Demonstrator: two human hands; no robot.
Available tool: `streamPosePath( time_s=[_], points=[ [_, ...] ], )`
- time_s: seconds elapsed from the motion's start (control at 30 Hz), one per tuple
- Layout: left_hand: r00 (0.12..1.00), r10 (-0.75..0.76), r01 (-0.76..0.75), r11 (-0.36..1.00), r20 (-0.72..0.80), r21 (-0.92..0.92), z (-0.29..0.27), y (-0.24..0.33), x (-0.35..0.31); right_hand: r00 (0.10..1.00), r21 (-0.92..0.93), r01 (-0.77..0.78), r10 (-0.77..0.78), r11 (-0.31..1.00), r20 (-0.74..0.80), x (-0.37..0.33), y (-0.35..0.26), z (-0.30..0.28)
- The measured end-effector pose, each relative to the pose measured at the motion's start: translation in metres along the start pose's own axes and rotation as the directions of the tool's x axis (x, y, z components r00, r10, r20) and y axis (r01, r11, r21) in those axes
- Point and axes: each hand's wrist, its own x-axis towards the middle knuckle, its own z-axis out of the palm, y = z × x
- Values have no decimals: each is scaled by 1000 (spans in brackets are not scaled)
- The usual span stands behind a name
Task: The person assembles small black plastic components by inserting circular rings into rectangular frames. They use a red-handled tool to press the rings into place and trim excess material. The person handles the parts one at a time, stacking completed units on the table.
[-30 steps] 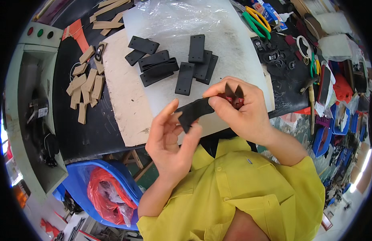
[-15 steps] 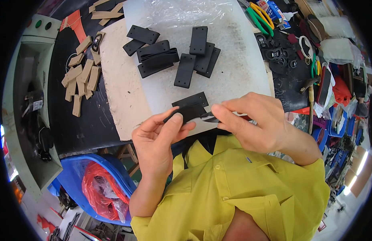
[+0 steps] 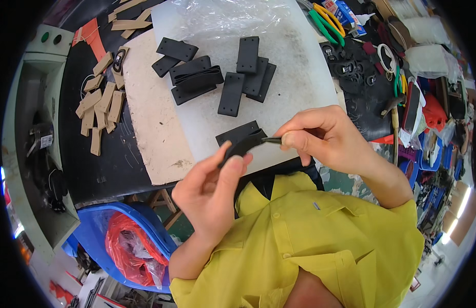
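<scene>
My left hand (image 3: pixel 209 190) pinches a bent black strip (image 3: pixel 242 146) between thumb and fingers, in front of my shirt. My right hand (image 3: pixel 322 134) is closed, thumb against fingers, on a thin dark slender thing (image 3: pixel 272 139) whose far end meets the strip's right end. Its kind I cannot make out, as the fingers cover much of it. Just behind the strip a flat black piece with small holes (image 3: pixel 238 132) lies on the white board, partly hidden by it. Farther back lie several similar black pieces (image 3: pixel 230 95), some folded over.
A translucent white board (image 3: pixel 294 77) lies over a beige sheet (image 3: pixel 153 133) on the black table. Tan strips (image 3: pixel 101 105) lie at left, with a blue bin (image 3: pixel 161 231) below. Crumpled clear plastic (image 3: pixel 232 18), green-handled tools (image 3: pixel 325 28) and black buckle parts (image 3: pixel 348 68) lie at the back.
My right hand has risen slightly and turned, still holding the slender thing. The strip in my left hand has tilted and now shows a curved edge. The whole view has shifted a little.
</scene>
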Motion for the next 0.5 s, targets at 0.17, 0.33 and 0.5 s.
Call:
streamPosePath(
  time_s=[0.17, 0.33, 0.5],
  points=[
    [960, -260, 280, 873, 104, -400, -2, -5, 16, 564, -711, 577, -826, 403, -10, 0, 12, 17],
    [936, -260, 346, 801, 236, -488, -2, 0, 12, 389, -774, 619, -907, 130, 159, 10, 25, 28],
    [957, -239, 283, 888, 162, -363, 8, 1, 6, 448, -760, 615, -887, 211, 116, 9, 27, 26]
  ],
)
